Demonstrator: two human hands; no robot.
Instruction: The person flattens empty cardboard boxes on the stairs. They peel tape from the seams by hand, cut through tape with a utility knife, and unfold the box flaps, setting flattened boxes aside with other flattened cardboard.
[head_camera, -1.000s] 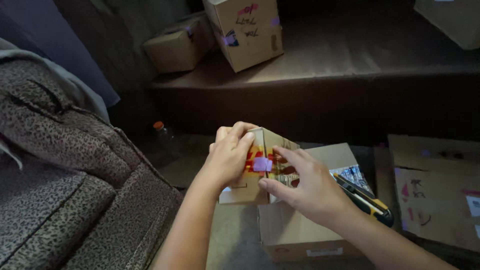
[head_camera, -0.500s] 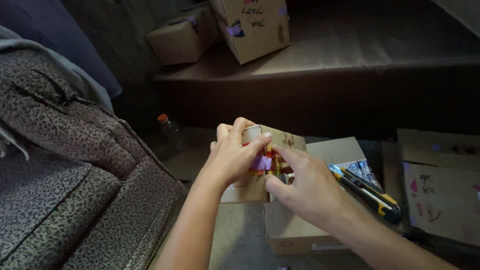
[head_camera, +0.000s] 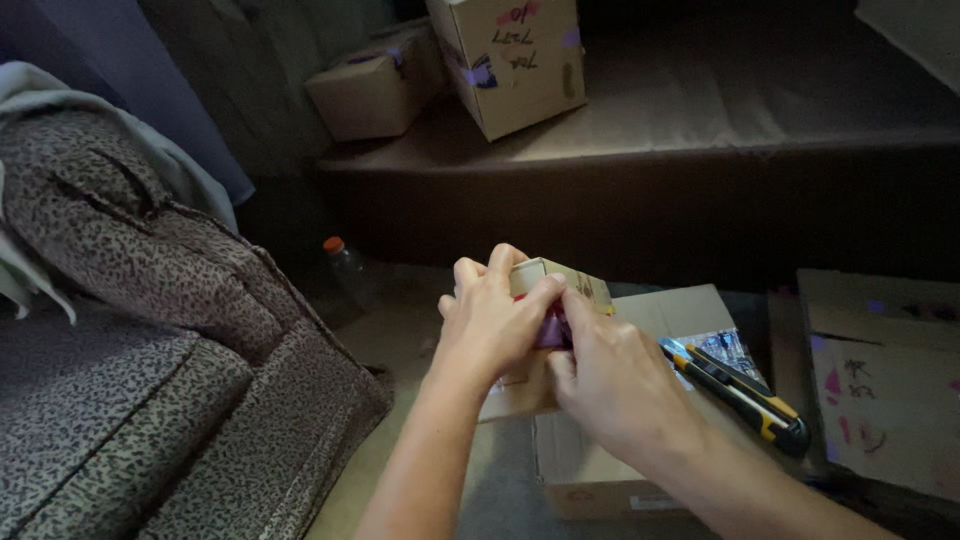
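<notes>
Keep the right hand and left hand clamped together on the small cardboard box held just above the larger carton, pressing evenly on the purple patch, clear of the utility knife at right.

Tan cardboard on the small box at centre frame, with a purple patch showing between the fingers, and a black-and-yellow utility knife to its right. At left, the sofa wears a grey-brown leopard speckle, and an orange cap tops the clear bottle. At the top, a brown box carries purple tape with red and black scribbles.
</notes>
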